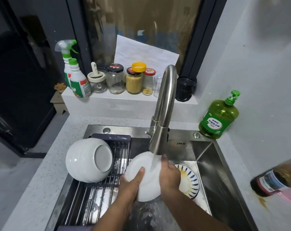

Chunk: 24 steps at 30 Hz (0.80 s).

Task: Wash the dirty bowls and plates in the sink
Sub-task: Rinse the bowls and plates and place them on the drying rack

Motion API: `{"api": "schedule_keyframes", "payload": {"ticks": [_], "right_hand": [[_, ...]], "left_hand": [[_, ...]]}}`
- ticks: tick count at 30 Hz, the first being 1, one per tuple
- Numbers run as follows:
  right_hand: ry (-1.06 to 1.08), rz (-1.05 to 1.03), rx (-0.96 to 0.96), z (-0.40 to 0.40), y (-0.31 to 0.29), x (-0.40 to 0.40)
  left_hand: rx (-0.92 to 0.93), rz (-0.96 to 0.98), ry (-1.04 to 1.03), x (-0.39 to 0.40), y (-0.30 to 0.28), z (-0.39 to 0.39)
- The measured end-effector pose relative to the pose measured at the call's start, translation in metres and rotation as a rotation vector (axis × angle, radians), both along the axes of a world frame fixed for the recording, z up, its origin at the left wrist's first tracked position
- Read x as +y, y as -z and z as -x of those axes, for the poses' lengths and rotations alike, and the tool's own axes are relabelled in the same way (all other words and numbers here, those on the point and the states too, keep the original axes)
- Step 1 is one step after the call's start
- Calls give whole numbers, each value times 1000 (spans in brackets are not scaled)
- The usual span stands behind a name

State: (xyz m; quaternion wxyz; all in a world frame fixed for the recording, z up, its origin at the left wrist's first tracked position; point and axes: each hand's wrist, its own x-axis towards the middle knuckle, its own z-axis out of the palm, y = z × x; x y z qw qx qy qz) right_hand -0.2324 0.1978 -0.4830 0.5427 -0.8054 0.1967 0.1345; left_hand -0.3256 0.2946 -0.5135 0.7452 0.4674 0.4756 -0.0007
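"柠檬洗洁精" on green soap bottle (218, 119)

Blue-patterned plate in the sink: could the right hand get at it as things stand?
Probably yes: the blue-patterned plate lies uncovered just beside the right hand, though that hand is occupied with the white bowl.

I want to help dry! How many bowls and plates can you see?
3. A white ceramic bowl lies upturned on the metal drying rack; a white bowl is held under the tap; a blue-patterned plate lies in the steel sink. More may be hidden.
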Motion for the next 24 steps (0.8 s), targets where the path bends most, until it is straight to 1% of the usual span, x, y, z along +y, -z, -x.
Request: {"api": "schedule_keyframes", "payload": {"ticks": [2,4,6,9,12,13,16,18,20,21,24], "right_hand": [[-69,21,-117,3,-11,-1],[-157,33,-207,10,-20,-3],[-256,84,-262,17,-25,-4],[-410,176,-405,26,-26,-9],[-551,316,-546,29,-28,-14],[-597,329,-589,30,-28,-17],[-731,290,-692,33,-25,-21],[-761,258,-722,35,-21,-23],[-755,195,-748,34,-21,-23],[-739,157,-752,33,-23,-23],[-616,-10,-701,34,-31,-18]], "left_hand": [[48,-84,-5,-4,16,-11],[10,-97,-7,-8,23,-21],[-19,-84,24,-14,-9,-24],[-88,-17,63,-21,-28,-28],[-65,78,73,-22,-43,-36],[-58,114,62,-20,-47,-37],[-49,347,4,-7,-42,-46],[-49,485,-70,2,-36,-47],[-35,601,-123,5,-26,-45],[-29,648,-114,4,-21,-43],[-80,736,-104,-6,-10,-34]]}}
